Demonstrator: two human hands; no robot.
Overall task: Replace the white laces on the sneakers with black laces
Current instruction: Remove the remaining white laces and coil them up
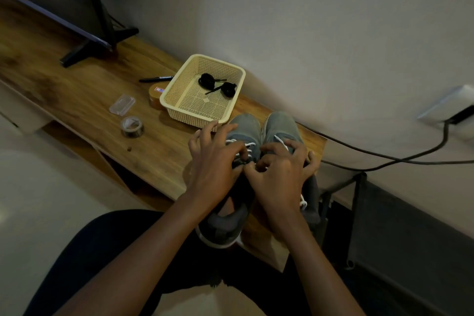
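**Clerk:** Left end of the worktop (pixel 77 100)?

**Inspector:** A clear plastic case (pixel 122 105), contents not discernible. A roll of tape (pixel 132 126) lies near it. Further along are a black marker (pixel 156 79) and a brown roll (pixel 154 97) touching the basket.

**Clerk:** The basket (pixel 202 57)?

**Inspector:** Cream, perforated, open-topped. It holds two coiled black laces (pixel 206 80), side by side at its far end.

**Clerk:** The sneakers (pixel 245 127)?

**Inspector:** A grey pair just right of the basket, toes toward the wall, white laces (pixel 247 146) threaded.

**Clerk:** The hands?

**Inspector:** The left hand (pixel 215 164) has fingers curled onto the white laces of the left shoe. The right hand (pixel 279 174) is spread over the right shoe, thumb and forefinger bent together. I cannot tell what they hold.
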